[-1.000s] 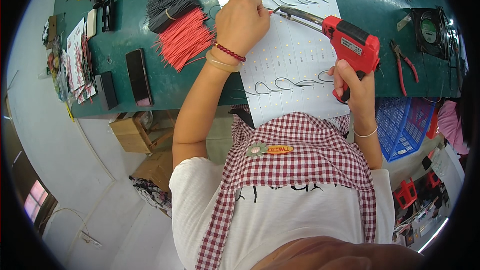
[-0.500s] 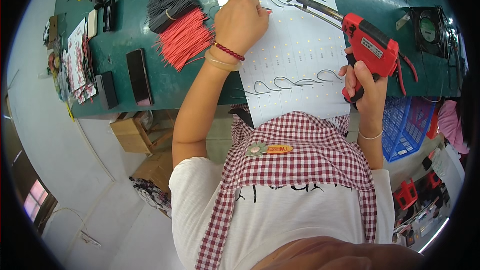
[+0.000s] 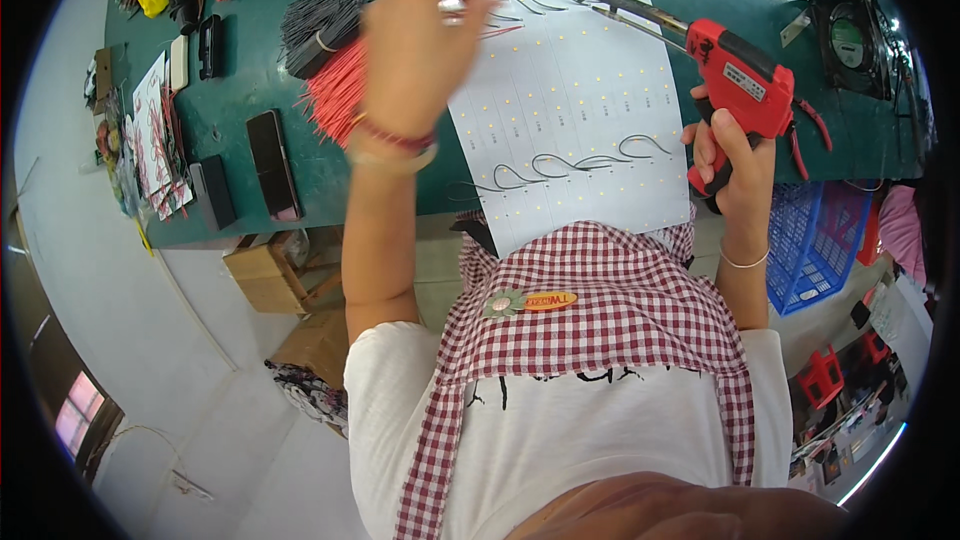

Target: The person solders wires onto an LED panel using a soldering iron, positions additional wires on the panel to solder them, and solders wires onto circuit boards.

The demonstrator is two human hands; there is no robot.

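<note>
Gripping the gun (image 3: pixel 748 80), the right hand (image 3: pixel 738 155) flanks the sheet (image 3: pixel 570 110): black wires (image 3: pixel 580 166) on, red wires (image 3: pixel 333 95) mostly off; left hand (image 3: pixel 420 50) too blurred to tell.

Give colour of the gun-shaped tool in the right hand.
The gun-shaped tool is red with a black top strip; see the head view.

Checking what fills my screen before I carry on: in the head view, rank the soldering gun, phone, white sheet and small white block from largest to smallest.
1. White sheet
2. Soldering gun, perhaps enlarged by being nearer the camera
3. Phone
4. Small white block
</note>
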